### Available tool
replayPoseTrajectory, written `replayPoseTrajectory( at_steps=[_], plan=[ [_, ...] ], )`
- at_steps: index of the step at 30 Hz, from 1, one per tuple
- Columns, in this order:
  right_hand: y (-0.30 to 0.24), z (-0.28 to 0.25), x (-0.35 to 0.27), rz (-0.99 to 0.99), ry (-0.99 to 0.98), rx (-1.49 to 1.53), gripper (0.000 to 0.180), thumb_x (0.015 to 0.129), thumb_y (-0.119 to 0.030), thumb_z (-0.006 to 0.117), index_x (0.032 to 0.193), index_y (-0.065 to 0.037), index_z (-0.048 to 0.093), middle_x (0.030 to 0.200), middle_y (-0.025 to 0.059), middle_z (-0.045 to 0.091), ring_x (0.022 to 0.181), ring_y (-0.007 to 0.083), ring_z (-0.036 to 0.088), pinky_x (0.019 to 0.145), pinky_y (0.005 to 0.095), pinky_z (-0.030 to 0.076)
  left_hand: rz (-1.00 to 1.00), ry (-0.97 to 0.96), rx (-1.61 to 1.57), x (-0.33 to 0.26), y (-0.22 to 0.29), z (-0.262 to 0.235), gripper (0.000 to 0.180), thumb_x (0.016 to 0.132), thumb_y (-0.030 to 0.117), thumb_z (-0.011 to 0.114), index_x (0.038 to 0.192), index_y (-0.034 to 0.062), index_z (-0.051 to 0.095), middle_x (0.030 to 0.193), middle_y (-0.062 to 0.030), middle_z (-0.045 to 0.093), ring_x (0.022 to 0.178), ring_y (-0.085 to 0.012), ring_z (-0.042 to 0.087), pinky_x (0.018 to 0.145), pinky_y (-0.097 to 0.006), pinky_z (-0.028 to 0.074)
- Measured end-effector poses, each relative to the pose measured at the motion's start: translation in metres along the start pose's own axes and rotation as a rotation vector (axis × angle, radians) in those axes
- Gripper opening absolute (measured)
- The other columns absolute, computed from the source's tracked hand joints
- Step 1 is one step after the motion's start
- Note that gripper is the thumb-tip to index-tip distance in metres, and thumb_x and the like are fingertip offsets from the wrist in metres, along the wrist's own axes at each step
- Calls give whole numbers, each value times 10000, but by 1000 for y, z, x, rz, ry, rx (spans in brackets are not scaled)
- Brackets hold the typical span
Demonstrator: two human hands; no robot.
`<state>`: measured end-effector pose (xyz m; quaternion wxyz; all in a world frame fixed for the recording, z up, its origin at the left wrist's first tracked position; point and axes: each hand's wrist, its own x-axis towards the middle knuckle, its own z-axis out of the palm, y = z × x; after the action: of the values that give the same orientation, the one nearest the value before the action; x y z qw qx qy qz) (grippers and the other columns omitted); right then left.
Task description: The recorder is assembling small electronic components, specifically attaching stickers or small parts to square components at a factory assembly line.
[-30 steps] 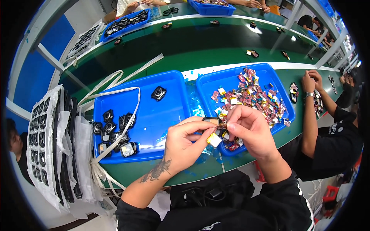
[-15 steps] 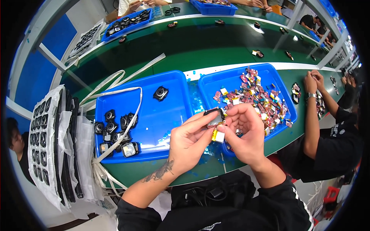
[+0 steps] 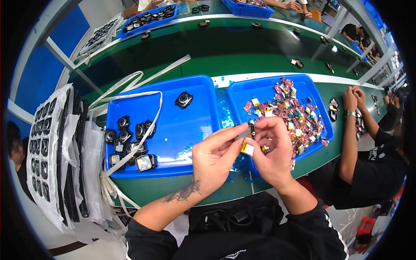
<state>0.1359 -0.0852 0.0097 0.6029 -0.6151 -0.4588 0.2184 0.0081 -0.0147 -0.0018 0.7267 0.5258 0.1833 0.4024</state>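
Observation:
Both my hands meet over the gap between two blue trays, with a dark smartwatch case (image 3: pixel 251 129) between them. The case shows nearly edge-on, so its inside is hidden. Hanging from it, just below my fingers, is a small silver-white battery (image 3: pixel 248 148) with yellow tape. My left hand (image 3: pixel 216 158) pinches the left side of the case with thumb and fingers. Curled fingers of my right hand (image 3: pixel 275 151) hold its right side, the thumb close by the battery.
Several watch cases (image 3: pixel 145 162) lie in the left blue tray (image 3: pixel 182 173). The right blue tray (image 3: pixel 326 104) holds many small boards and batteries. Stacked trays of watch parts (image 3: pixel 45 143) stand at left under white straps (image 3: pixel 161 104). A co-worker's arms (image 3: pixel 350 125) are at right. Ahead runs a green belt (image 3: pixel 216 47).
The watch case has turned from showing its face to nearly edge-on. My right hand has closed in a little, and the battery has tilted. The whole view has shifted slightly.

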Motion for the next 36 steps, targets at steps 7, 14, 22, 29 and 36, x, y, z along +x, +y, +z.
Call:
replayPoseTrajectory(
  at_steps=[7,14,22,29,36],
  plan=[
    [-1,-2,22,-61,-85,-49,441,783,39,702,1183,9,519,930,70,586,783,98,584,651,220,515,18,8,39,4,7,1,563,931,-74,470,1463,-7,297,1412,-199,456,1133,-210,592,936,-318,499],
    [67,-19,215,135,-167,-336,427,738,-41,748,1122,15,570,769,78,664,630,120,615,586,261,503,766,-40,1050,9,-5,4,705,725,-6,729,1349,-19,402,1352,-269,466,1058,-399,586,866,-446,503],
    [128,-18,249,88,-153,-739,441,664,-212,816,1024,-34,634,1031,204,647,1021,345,609,873,393,500,891,-123,1198,6,-10,-4,612,732,30,732,1292,42,484,1274,-253,539,1050,-375,594,858,-454,515],
    [44,83,156,-510,-585,-734,383,761,-349,747,985,-54,649,922,150,631,925,336,630,790,424,517,976,-137,1112,-4,-12,-2,438,782,27,668,1204,88,566,1213,-188,600,1086,-312,587,890,-412,513],
    [53,107,137,-614,-644,-1007,252,843,-260,639,957,-35,633,915,189,638,810,342,663,712,433,547,850,184,924,1,-8,-10,651,741,8,658,1315,-42,356,1273,-220,467,1151,-325,491,973,-416,398]
  ],
)
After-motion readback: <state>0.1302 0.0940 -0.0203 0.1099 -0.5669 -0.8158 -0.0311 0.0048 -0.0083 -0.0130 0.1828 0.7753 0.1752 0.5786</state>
